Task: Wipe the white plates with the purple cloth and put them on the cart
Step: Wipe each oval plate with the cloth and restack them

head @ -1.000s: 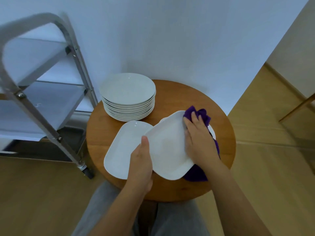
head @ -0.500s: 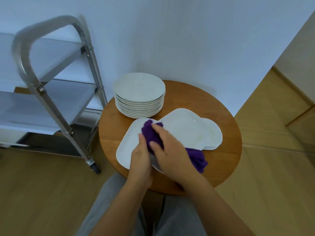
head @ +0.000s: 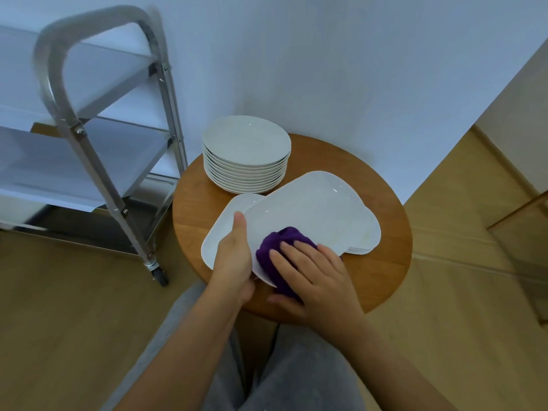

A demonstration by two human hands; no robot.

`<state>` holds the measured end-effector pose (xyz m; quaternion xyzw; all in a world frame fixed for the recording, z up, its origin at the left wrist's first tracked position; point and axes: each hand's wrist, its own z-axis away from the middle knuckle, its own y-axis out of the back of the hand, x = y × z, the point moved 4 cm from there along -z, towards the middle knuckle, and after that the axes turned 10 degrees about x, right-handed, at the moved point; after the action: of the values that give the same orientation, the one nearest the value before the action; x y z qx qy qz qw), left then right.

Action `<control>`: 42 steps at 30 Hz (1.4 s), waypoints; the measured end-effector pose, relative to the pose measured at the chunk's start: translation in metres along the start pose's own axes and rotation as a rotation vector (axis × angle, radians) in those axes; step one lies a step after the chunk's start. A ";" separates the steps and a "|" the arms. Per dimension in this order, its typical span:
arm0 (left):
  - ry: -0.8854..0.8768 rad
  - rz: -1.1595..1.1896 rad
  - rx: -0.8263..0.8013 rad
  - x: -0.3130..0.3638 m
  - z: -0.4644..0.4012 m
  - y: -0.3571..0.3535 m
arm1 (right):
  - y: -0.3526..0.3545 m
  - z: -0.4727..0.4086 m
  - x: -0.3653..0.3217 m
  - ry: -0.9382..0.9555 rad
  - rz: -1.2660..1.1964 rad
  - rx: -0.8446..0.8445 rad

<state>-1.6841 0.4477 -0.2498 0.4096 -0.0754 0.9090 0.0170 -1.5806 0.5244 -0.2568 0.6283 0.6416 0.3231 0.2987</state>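
a white squarish plate (head: 308, 209) is tilted above more plates on the table, the bunched purple cloth (head: 280, 244) pressed on its near corner. a stack of round white plates (head: 246, 161) sits behind, the steel cart (head: 89, 137) at left.

Dim, cool, flat light, bluish cast on the pale wall (head: 341, 69); source not visible. Shadows soft, faint under the stack of round white plates (head: 246, 157) on the round wooden counter (head: 382, 232). Small glints on the rectangular white plate (head: 311, 209). Wide-angle bowing at edges; brushed-metal cart frame (head: 74, 120) looks curved and motion-smeared. Centre reasonably sharp.
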 end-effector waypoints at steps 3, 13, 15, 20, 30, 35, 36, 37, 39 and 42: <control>-0.077 -0.123 -0.087 0.011 0.001 0.002 | 0.012 0.010 0.035 0.017 0.047 0.120; -0.009 0.066 -0.084 0.002 0.007 -0.009 | 0.018 0.001 0.051 -0.146 0.224 0.169; -0.130 0.015 0.021 -0.016 0.018 -0.021 | 0.008 -0.007 0.035 -0.211 0.229 0.165; -0.228 -0.025 0.127 -0.017 0.005 -0.019 | 0.002 0.005 0.007 -0.131 0.149 0.193; -0.162 -0.234 -0.277 0.042 -0.007 -0.001 | 0.031 0.029 0.025 0.070 -0.007 0.148; -0.125 -0.113 -0.241 0.019 0.009 -0.016 | 0.028 0.008 0.018 -0.093 0.141 0.226; -0.192 -0.200 -0.183 0.009 0.016 -0.020 | 0.025 0.004 0.017 -0.143 0.162 0.231; -0.271 -0.275 -0.094 0.002 0.021 -0.021 | 0.022 0.002 0.015 -0.182 0.174 0.230; -0.333 -0.310 0.013 -0.001 0.023 -0.018 | 0.017 0.002 0.010 -0.184 0.166 0.229; -0.154 -0.140 -0.081 0.005 0.011 -0.008 | 0.021 0.008 0.010 -0.071 0.058 0.234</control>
<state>-1.6787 0.4539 -0.2375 0.4814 -0.0843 0.8677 0.0912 -1.5623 0.5352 -0.2450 0.6882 0.6455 0.2321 0.2363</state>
